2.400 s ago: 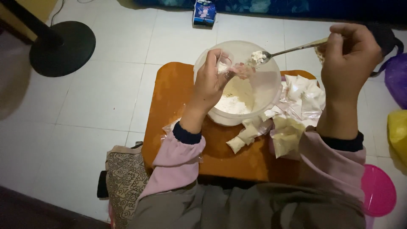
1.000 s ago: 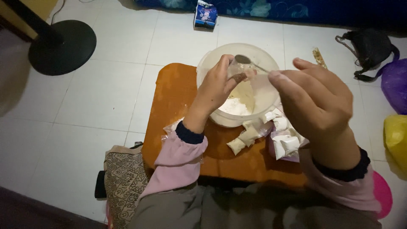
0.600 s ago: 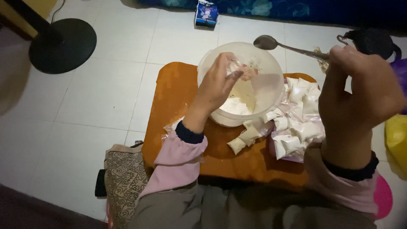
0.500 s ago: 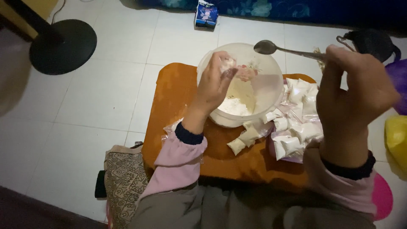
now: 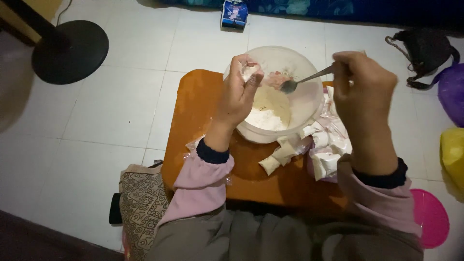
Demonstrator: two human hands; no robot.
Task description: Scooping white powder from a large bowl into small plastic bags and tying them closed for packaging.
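My left hand (image 5: 239,94) holds a small clear plastic bag (image 5: 250,72) partly filled with white powder, raised over a translucent plastic bowl (image 5: 309,104). White flour-like powder (image 5: 265,117) lies in the bowl's bottom. My right hand (image 5: 363,89) grips a metal spoon (image 5: 302,82) by its handle; the spoon's tip points at the bag's mouth. The bowl stands on a low orange wooden table (image 5: 193,111). Several small filled powder packets (image 5: 319,150) lie on the table beside the bowl, below my right wrist.
White tiled floor all round. A black round stand base (image 5: 70,50) sits far left, a small box (image 5: 233,13) at the top, a dark bag (image 5: 425,50), purple bag (image 5: 454,92) and yellow bag (image 5: 453,152) on the right, a pink lid (image 5: 430,217) near my right elbow. Patterned cloth (image 5: 140,203) lies at lower left.
My right hand has brought the spoon down and left, from above the bowl's far rim to the mouth of the bag. My left hand stays over the bowl with the bag.
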